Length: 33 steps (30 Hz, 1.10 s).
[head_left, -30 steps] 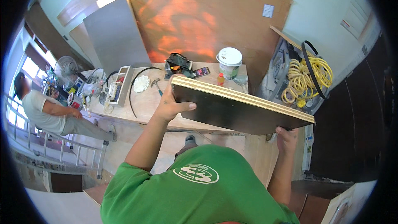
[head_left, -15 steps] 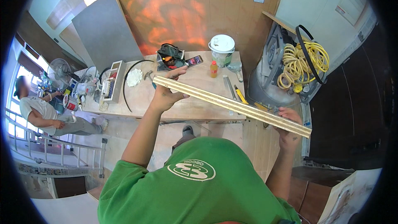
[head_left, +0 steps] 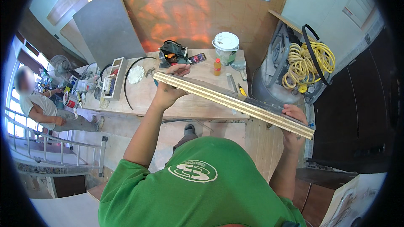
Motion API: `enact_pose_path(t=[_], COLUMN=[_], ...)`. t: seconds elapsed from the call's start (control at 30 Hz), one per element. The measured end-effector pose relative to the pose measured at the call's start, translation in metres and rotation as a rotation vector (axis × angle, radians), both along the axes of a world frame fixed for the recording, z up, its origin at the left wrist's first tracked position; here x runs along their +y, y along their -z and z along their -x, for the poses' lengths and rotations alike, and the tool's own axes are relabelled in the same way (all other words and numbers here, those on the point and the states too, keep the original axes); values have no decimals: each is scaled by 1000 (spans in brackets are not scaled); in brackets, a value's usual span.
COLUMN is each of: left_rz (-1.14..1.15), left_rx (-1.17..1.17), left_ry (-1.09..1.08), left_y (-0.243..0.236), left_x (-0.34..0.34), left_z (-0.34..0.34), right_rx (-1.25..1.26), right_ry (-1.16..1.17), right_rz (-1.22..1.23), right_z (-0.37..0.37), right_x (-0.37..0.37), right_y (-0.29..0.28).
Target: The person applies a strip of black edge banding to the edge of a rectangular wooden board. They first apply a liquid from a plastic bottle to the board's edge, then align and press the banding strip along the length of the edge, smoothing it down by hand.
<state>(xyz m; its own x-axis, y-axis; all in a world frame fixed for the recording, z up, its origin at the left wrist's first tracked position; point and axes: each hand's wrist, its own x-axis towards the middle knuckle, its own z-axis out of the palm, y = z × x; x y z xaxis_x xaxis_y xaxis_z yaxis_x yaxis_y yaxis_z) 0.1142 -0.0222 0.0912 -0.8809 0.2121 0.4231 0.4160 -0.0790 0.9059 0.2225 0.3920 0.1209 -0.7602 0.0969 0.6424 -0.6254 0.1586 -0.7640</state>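
A long plywood board (head_left: 231, 104) hangs above the workbench (head_left: 193, 107), held in both hands and slanting down to the right. Its layered, pale edge faces me, and a strip of its dark upper face shows behind that edge. My left hand (head_left: 169, 96) is closed around the left end, fingers over the far side and thumb beneath. Near the right end my right hand (head_left: 296, 113) grips the board, with fingertips on the dark face. A hammer (head_left: 150, 72) lies partly hidden behind my left hand.
On the bench are a tool bag (head_left: 172, 52), phone (head_left: 198, 59), white bucket (head_left: 226, 44), orange bottle (head_left: 217, 67), yellow-handled cutter (head_left: 242, 89) and white tray (head_left: 114, 80). A grey vacuum (head_left: 269, 75) with yellow hose stands right. A co-worker (head_left: 44, 111) stands left beside a metal ladder (head_left: 63, 155).
The board has tilted, so more of its dark upper face shows. Both hands keep their grip. The co-worker has shifted slightly.
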Motion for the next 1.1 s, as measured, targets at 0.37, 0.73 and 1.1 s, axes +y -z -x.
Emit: enact_pose_path(t=[0.37, 0.73, 1.1], left_rz=[21, -42, -42], left_rx=[-60, -205, -233], left_ry=[-17, -15, 0], left_y=[5, 12, 15], left_x=[-1, 6, 5], left_z=[0, 1, 1], right_rx=[59, 27, 22], right_ry=[-36, -42, -8], right_rz=[-43, -3, 13], right_z=[10, 12, 14], right_x=[2, 2, 3], right_y=[4, 3, 12])
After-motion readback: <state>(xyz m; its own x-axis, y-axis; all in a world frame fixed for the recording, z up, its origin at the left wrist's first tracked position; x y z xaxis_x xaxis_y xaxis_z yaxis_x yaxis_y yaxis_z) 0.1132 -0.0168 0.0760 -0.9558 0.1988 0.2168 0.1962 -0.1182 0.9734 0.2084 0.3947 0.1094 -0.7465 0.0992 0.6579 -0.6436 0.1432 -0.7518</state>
